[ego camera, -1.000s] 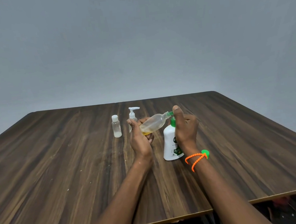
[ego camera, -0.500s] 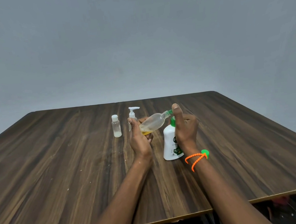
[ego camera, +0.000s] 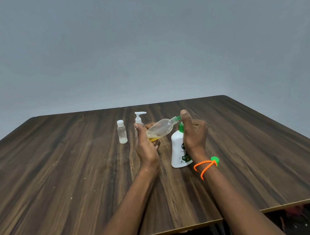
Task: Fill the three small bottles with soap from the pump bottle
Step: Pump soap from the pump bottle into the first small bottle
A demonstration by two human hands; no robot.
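Your left hand (ego camera: 146,147) holds the tilted small bottle (ego camera: 160,129) above the surface (ego camera: 61,184), its mouth at the nozzle of the pump bottle (ego camera: 179,153) to the right. Your right hand (ego camera: 195,134) rests on that pump. Behind left stand a capped bottle (ego camera: 122,132) and, beside it, a small pump-top bottle (ego camera: 139,119).

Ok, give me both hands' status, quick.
Left hand: closed around the tilted clear bottle, amber soap pooled at its base.
Right hand: on the white pump bottle, thumb on the green pump head.
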